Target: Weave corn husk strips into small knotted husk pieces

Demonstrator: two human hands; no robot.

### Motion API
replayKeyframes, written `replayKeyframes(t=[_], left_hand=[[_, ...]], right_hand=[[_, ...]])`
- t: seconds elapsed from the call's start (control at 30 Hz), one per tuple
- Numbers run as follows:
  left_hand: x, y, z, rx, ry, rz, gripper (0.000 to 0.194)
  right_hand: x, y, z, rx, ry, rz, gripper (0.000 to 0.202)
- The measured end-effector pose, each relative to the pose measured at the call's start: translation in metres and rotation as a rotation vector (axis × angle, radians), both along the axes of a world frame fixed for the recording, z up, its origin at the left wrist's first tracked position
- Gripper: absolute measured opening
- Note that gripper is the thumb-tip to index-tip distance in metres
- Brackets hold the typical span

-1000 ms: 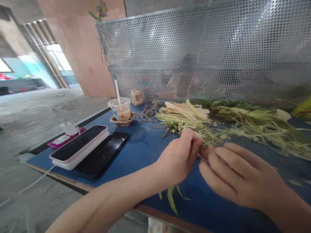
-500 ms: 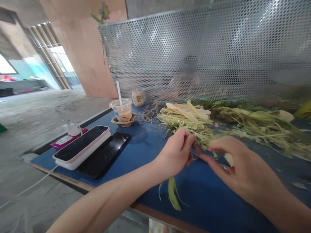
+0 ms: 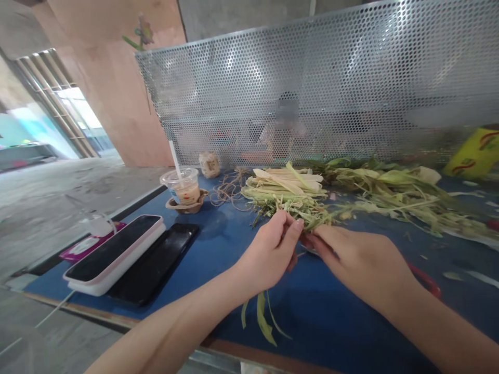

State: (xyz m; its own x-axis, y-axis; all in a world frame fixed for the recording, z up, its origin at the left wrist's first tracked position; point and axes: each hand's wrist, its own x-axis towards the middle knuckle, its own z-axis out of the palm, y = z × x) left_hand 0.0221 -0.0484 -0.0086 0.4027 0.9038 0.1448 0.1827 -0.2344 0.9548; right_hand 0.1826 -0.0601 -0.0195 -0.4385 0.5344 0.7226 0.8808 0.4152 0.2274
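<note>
My left hand [image 3: 271, 249] is closed in a pinch, with strips of green corn husk [image 3: 264, 321] hanging below it. Close against it, my right hand [image 3: 351, 254] also has its fingers pressed together, at the front of a bundle of thin green shreds [image 3: 300, 209]. What lies between the fingertips of my right hand is hidden. Behind the shreds lies a stack of pale, flat corn husk strips [image 3: 286, 182]. Under my right wrist a curved red handle [image 3: 427, 280] shows in part.
A larger heap of corn husks [image 3: 385, 182] lies back right, near a yellow packet [image 3: 473, 153]. At left are a white-and-pink case [image 3: 117, 254], a black phone [image 3: 156, 262], a cup with a straw [image 3: 181, 188] and tangled twine [image 3: 230, 188]. A perforated metal screen [image 3: 241, 93] stands behind.
My right hand has moved left to meet my left hand, and its fingers have closed. The view has shifted right, bringing more of the yellow packet and the red handle into sight.
</note>
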Motion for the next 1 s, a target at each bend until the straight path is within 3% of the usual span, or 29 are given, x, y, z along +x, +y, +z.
replayKeyframes(t=[0.43, 0.8, 1.0], left_hand=[[-0.0001, 0.0029, -0.003, 0.201, 0.139, 0.039, 0.02], [0.0061, 0.0068, -0.0045, 0.06, -0.08, 0.035, 0.024], [0.0064, 0.0064, -0.0066, 0.036, -0.12, 0.026, 0.025]], right_hand=[[-0.0038, -0.0028, 0.0029, -0.052, 0.063, 0.131, 0.028], [-0.0028, 0.001, 0.0, -0.217, 0.126, 0.224, 0.022], [-0.0026, -0.0002, -0.0026, -0.191, 0.039, 0.272, 0.025]])
